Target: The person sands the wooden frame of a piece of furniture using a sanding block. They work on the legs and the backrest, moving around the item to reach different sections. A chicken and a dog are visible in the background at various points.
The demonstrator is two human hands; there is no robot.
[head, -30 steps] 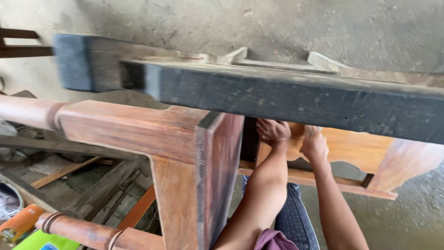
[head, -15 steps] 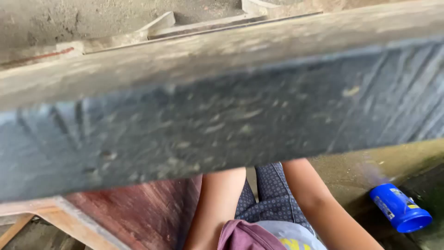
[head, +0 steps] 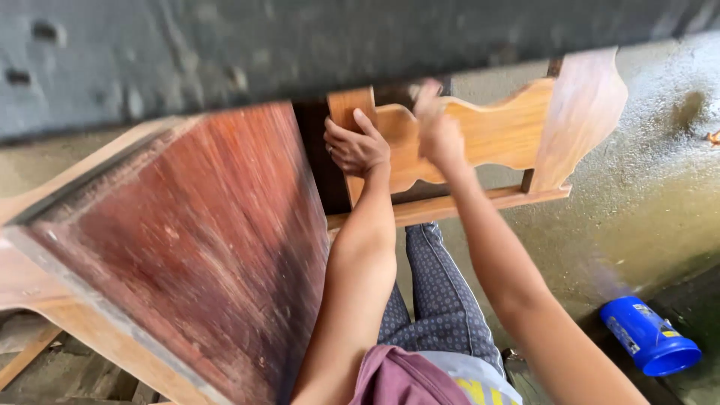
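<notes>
Wavy-edged light brown wooden panel (head: 487, 131) sits at twelve o'clock under the dark beam (head: 300, 45). Left hand (head: 358, 146) grips its upright post; right hand (head: 439, 131) presses on it, blurred, rubbing the wood.

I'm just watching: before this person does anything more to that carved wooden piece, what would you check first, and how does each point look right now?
1. Left hand grips the carved panel: ok, its fingers wrap the panel's left edge.
2. Right hand placed steadily on the panel: cannot tell, it is blurred.
3. Panel joined to the lower rail: cannot tell, the joint is partly hidden.
4. Clear sight of the panel's top: not ok, the dark beam covers it.
5. Blue canister out of the way: ok, it lies on the concrete floor, apart from both arms.
6. Reddish wooden board clear of the left arm: ok, close beside it.
</notes>
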